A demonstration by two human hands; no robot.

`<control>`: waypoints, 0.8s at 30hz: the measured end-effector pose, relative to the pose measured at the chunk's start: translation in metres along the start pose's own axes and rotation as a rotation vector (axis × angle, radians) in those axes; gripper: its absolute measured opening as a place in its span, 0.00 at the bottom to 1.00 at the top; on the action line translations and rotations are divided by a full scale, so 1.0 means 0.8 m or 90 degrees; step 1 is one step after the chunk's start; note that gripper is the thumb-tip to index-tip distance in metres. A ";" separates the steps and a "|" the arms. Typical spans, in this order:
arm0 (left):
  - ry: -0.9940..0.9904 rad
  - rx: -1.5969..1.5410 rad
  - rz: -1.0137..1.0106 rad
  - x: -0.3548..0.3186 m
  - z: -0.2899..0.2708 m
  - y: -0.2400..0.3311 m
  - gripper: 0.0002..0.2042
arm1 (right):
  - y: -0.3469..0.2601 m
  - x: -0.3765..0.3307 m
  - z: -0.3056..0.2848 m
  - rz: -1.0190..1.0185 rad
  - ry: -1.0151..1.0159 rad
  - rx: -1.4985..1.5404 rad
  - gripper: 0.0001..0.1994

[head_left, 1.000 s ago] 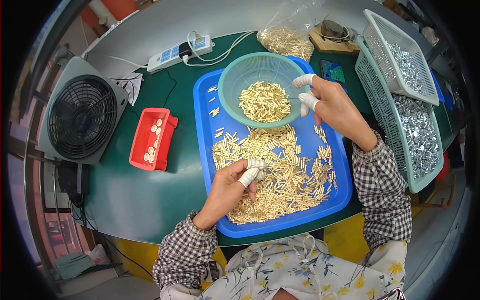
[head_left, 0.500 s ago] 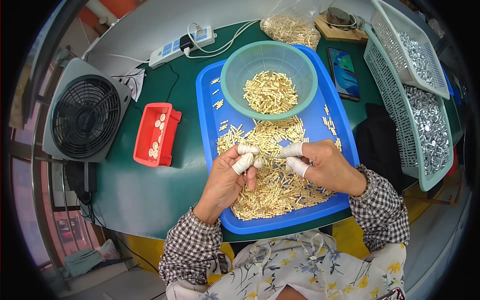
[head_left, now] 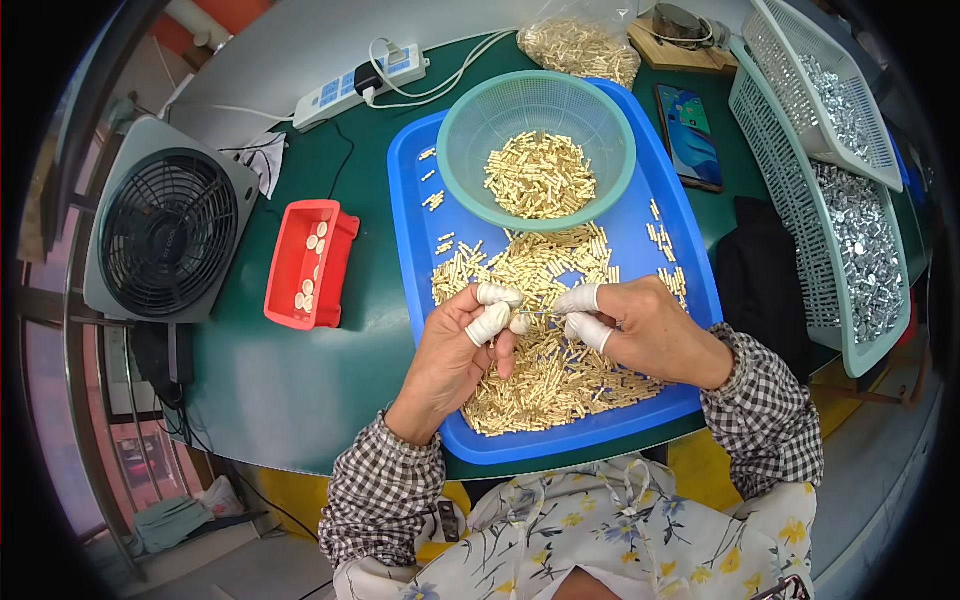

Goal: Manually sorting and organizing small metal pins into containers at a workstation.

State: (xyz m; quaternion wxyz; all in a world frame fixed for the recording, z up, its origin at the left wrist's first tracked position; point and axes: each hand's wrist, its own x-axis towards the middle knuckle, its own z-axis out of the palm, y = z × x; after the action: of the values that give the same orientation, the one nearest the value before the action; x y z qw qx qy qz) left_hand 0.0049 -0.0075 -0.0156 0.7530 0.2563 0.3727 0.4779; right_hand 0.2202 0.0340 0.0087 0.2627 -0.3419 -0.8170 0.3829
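Note:
Over the blue tray [head_left: 700, 290] both hands work close together, white finger cots on thumbs and forefingers. My left hand [head_left: 462, 345] is closed in a pinch, and opposite it my right hand [head_left: 650, 325] pinches too. A thin, rod-like piece [head_left: 540, 316] spans the small gap between their fingertips; its kind is too small to make out. Beneath the hands lies a heap of small brass-coloured pins [head_left: 545, 400]. At the tray's far end a green mesh basket [head_left: 455, 190] holds more of these brass pins [head_left: 540, 175].
Left of the tray stands a red bin [head_left: 285, 265] with several pale discs, then a fan [head_left: 165, 230]. Behind are a power strip [head_left: 350, 90] and a bag of pins [head_left: 580, 50]. Rightward are a phone [head_left: 690, 135], dark cloth [head_left: 755, 270] and stacked baskets [head_left: 785, 200] of silvery parts.
The view has shifted slightly, so the tray and basket sit a little higher in the picture. Both hands keep their pinch, the fingertips nearly in the same place.

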 end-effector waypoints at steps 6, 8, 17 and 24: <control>-0.011 0.045 0.027 0.000 -0.004 -0.003 0.07 | 0.002 -0.005 0.005 -0.089 0.013 -0.110 0.10; 0.006 0.107 0.047 -0.001 0.001 -0.006 0.07 | 0.004 -0.006 0.006 -0.118 0.018 -0.152 0.11; 0.025 0.221 0.097 -0.008 0.022 -0.005 0.09 | -0.003 0.003 -0.009 0.098 -0.120 0.114 0.08; 0.039 0.154 0.134 -0.005 0.017 -0.009 0.11 | -0.003 0.003 -0.009 0.179 -0.109 0.254 0.08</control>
State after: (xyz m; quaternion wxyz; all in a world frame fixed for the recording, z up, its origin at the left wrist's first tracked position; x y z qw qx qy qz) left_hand 0.0184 -0.0149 -0.0118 0.6507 0.3682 0.4211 0.5135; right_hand 0.2234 0.0380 0.0151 0.1990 -0.3601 -0.6888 0.5969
